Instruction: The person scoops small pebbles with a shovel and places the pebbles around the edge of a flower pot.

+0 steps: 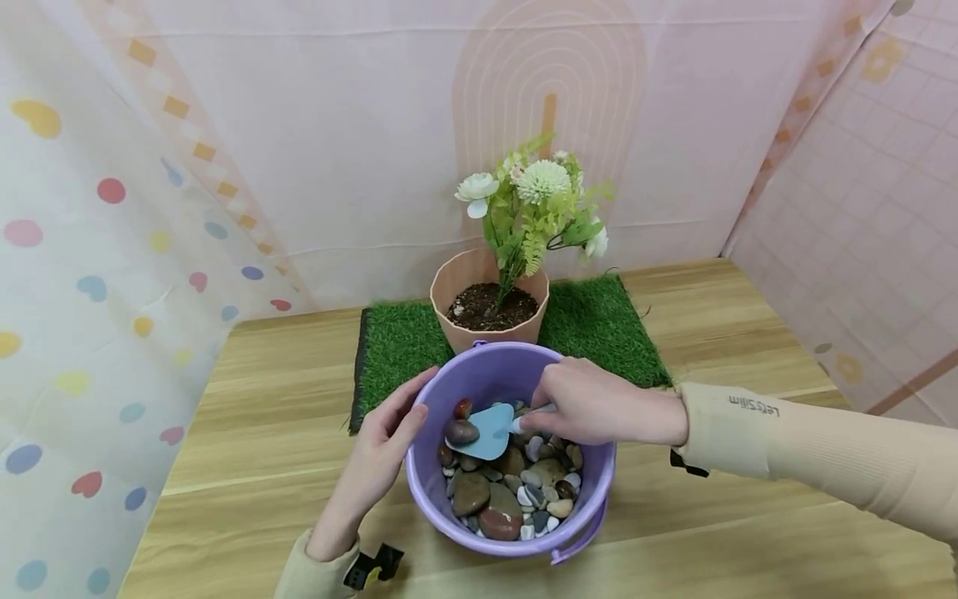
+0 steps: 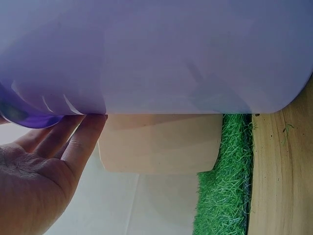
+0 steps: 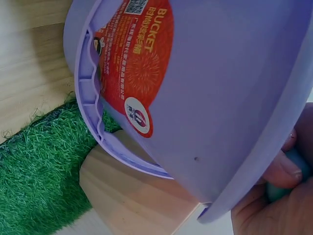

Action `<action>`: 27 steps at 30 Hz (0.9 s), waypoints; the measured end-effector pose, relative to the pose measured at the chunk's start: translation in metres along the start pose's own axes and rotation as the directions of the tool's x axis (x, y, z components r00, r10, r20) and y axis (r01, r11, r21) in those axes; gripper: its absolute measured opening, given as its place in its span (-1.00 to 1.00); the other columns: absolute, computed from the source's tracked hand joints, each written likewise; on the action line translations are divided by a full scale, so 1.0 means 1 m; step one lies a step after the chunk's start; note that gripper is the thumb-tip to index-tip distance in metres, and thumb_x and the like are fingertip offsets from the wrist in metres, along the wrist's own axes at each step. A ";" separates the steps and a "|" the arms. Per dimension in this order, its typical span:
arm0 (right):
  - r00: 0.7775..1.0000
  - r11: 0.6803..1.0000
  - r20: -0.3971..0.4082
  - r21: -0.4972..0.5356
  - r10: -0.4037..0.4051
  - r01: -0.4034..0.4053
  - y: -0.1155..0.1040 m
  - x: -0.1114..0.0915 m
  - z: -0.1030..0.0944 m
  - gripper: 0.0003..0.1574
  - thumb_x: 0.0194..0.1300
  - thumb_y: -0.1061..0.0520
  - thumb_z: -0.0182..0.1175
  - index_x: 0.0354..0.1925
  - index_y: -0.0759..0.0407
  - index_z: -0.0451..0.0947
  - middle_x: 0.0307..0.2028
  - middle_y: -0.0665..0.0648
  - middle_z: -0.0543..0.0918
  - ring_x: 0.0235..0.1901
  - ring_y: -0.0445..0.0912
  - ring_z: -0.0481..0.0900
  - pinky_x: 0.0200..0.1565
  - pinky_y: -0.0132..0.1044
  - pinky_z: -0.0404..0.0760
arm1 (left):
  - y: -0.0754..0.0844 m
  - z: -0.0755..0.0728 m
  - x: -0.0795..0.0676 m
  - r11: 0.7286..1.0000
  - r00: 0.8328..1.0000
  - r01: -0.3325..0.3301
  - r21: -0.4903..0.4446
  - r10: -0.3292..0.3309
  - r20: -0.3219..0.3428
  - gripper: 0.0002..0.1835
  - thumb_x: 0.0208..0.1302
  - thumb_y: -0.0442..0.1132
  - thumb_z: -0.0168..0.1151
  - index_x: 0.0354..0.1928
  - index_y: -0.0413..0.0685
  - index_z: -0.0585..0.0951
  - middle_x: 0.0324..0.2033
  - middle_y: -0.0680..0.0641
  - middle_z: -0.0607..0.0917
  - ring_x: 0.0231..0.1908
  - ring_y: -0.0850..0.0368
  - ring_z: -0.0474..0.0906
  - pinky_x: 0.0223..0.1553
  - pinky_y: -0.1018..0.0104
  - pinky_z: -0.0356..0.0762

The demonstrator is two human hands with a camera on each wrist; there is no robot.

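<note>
A purple bucket (image 1: 509, 549) full of mixed pebbles (image 1: 535, 476) stands on the wooden table. My right hand (image 1: 580, 405) reaches over its right rim and grips the handle of a light blue shovel (image 1: 491, 433). On the shovel's blade rests a dark oval stone (image 1: 461, 432), with a reddish stone (image 1: 463, 408) beside it. My left hand (image 1: 385, 441) holds the bucket's left rim, thumb on the near side; in the left wrist view its fingers (image 2: 80, 142) lie against the outer wall. In the right wrist view the shovel's handle (image 3: 281, 191) shows within the curled fingers.
Behind the bucket, a peach flowerpot (image 1: 486, 337) with soil and white artificial flowers (image 1: 542, 183) stands on a green turf mat (image 1: 606, 324). The bucket's handle (image 1: 584, 537) hangs at its near right side. Patterned curtains (image 1: 359, 125) enclose the table (image 1: 277, 399).
</note>
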State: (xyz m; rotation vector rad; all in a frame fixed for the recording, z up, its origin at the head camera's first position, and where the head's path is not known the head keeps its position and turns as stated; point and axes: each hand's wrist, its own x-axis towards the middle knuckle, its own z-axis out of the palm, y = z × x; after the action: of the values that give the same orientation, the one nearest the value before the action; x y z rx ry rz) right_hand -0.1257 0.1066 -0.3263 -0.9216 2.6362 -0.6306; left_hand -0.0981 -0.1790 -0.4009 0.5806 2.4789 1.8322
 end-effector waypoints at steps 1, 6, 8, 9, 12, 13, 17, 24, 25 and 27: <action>1.000 1.000 -0.002 0.006 -0.005 0.005 0.001 -0.001 0.000 -0.54 0.45 -0.03 0.33 -0.62 -0.01 0.68 -0.75 -0.21 0.39 -0.66 -0.31 0.30 -0.46 -0.46 0.35 | 0.000 0.000 0.000 1.000 1.000 0.000 -0.001 0.000 0.000 -0.51 0.66 -0.29 -0.02 0.53 -0.17 0.41 0.46 -0.34 0.49 0.24 0.58 0.52 0.17 0.60 0.58; 0.999 0.999 -0.020 0.018 -0.043 0.044 0.004 -0.006 -0.003 -0.49 0.47 -0.05 0.32 -0.66 -0.09 0.55 -0.73 -0.22 0.29 -0.66 -0.34 0.23 -0.47 -0.49 0.32 | -0.001 0.000 0.001 1.000 1.000 -0.004 -0.012 0.005 0.007 -0.51 0.66 -0.29 -0.03 0.54 -0.16 0.40 0.47 -0.35 0.49 0.24 0.55 0.54 0.16 0.58 0.59; 0.999 0.998 -0.021 0.039 -0.050 0.051 0.005 -0.008 -0.005 -0.49 0.47 -0.06 0.32 -0.66 -0.11 0.53 -0.73 -0.21 0.26 -0.68 -0.36 0.21 -0.49 -0.50 0.33 | -0.001 0.000 0.001 1.000 1.000 -0.008 -0.015 0.009 0.007 -0.51 0.66 -0.30 -0.03 0.54 -0.17 0.40 0.46 -0.36 0.49 0.24 0.55 0.53 0.17 0.58 0.59; 0.999 0.997 -0.019 0.049 -0.050 0.051 0.005 -0.009 -0.006 -0.50 0.47 -0.06 0.31 -0.65 -0.12 0.54 -0.73 -0.21 0.25 -0.68 -0.36 0.21 -0.50 -0.51 0.33 | -0.001 0.000 0.001 1.000 1.000 -0.012 -0.015 0.012 0.006 -0.51 0.65 -0.30 -0.03 0.54 -0.17 0.40 0.46 -0.36 0.49 0.25 0.55 0.53 0.17 0.58 0.58; 0.998 0.996 -0.029 0.065 -0.061 0.062 0.006 -0.010 -0.011 -0.64 0.47 -0.06 0.31 -0.52 -0.13 0.70 -0.70 -0.21 0.44 -0.65 -0.38 0.32 -0.46 -0.50 0.44 | -0.001 0.000 0.000 1.000 1.000 -0.019 -0.013 0.019 0.001 -0.51 0.65 -0.31 -0.02 0.53 -0.18 0.40 0.46 -0.36 0.49 0.26 0.57 0.51 0.19 0.60 0.56; 0.997 0.996 -0.036 0.061 -0.068 0.070 0.007 -0.011 -0.013 -0.69 0.47 -0.06 0.31 -0.46 -0.12 0.76 -0.65 -0.21 0.55 -0.62 -0.40 0.39 -0.43 -0.49 0.48 | -0.001 0.000 0.000 1.000 1.000 -0.020 -0.011 0.020 0.000 -0.51 0.65 -0.31 -0.02 0.53 -0.18 0.40 0.46 -0.36 0.50 0.27 0.57 0.50 0.20 0.61 0.55; 0.994 0.995 -0.068 0.031 -0.088 0.090 0.010 -0.017 -0.019 -0.76 0.48 -0.06 0.31 -0.20 -0.05 0.87 -0.36 -0.14 0.85 -0.41 -0.43 0.64 -0.26 -0.46 0.62 | -0.001 0.000 0.000 1.000 1.000 -0.019 -0.008 0.019 0.000 -0.51 0.65 -0.31 -0.02 0.53 -0.18 0.41 0.46 -0.36 0.50 0.28 0.59 0.48 0.22 0.62 0.52; 0.994 0.997 -0.091 0.051 -0.057 0.062 0.012 -0.027 -0.034 -0.75 0.47 -0.07 0.31 -0.14 -0.04 0.87 -0.35 -0.09 0.86 -0.52 -0.40 0.52 -0.37 -0.48 0.52 | -0.001 0.000 0.000 1.000 1.000 -0.004 -0.011 0.004 -0.005 -0.51 0.65 -0.30 -0.01 0.52 -0.19 0.41 0.46 -0.35 0.49 0.25 0.59 0.50 0.20 0.60 0.55; 0.994 0.997 -0.093 0.055 -0.053 0.058 0.012 -0.028 -0.037 -0.75 0.47 -0.07 0.32 -0.13 -0.04 0.87 -0.33 -0.08 0.87 -0.53 -0.39 0.52 -0.38 -0.47 0.51 | -0.001 0.000 0.000 1.000 1.000 -0.004 -0.012 0.004 -0.005 -0.51 0.65 -0.30 -0.01 0.52 -0.19 0.41 0.46 -0.36 0.49 0.25 0.58 0.51 0.20 0.60 0.56; 0.995 0.997 -0.091 0.064 -0.035 0.041 0.012 -0.030 -0.041 -0.75 0.46 -0.07 0.33 -0.09 -0.03 0.87 -0.27 -0.06 0.89 -0.52 -0.39 0.54 -0.35 -0.47 0.52 | -0.002 0.000 0.000 1.000 1.000 -0.002 -0.014 0.002 -0.005 -0.51 0.65 -0.31 -0.01 0.52 -0.20 0.41 0.46 -0.36 0.49 0.22 0.57 0.53 0.18 0.59 0.58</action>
State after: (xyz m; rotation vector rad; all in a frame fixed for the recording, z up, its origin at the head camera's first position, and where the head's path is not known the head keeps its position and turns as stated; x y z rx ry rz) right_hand -0.1252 0.1475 -0.2930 -0.9476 2.6645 -0.7804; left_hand -0.0985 -0.1793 -0.4024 0.5793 2.4672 1.8529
